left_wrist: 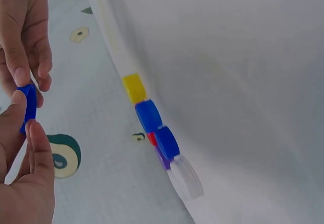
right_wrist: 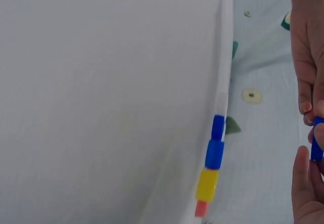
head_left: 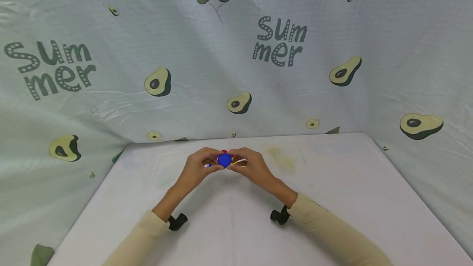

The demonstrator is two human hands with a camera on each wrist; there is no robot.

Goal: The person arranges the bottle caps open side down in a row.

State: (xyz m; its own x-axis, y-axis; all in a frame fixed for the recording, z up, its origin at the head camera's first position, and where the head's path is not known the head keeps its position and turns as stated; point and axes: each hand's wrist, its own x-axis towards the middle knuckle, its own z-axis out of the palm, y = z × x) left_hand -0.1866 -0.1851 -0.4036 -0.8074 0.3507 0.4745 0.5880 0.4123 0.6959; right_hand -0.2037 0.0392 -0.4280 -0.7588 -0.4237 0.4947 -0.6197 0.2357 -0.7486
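Observation:
Fingers and thumbs of both hands meet on a small round blue disc-like piece (head_left: 224, 160) over the table. My left hand (head_left: 197, 165) pinches its left side, while my right hand (head_left: 256, 167) pinches the right side. In the left wrist view the blue piece shows edge-on between the fingertips. Behind the hands stands a row of small round pieces: a yellow one (left_wrist: 134, 88), two blue ones (left_wrist: 149, 115), a purple one (left_wrist: 163, 158), a red one (left_wrist: 152, 139) and a wider clear disc (left_wrist: 186, 178). The hands mostly hide this row in the head view.
The white-covered table (head_left: 229, 225) spreads around the arms. Its far edge meets a pale curtain (head_left: 199, 52) printed with avocados and lettering. A black wrist camera (head_left: 178, 222) hangs at the left cuff, another black camera (head_left: 280, 216) at the right cuff.

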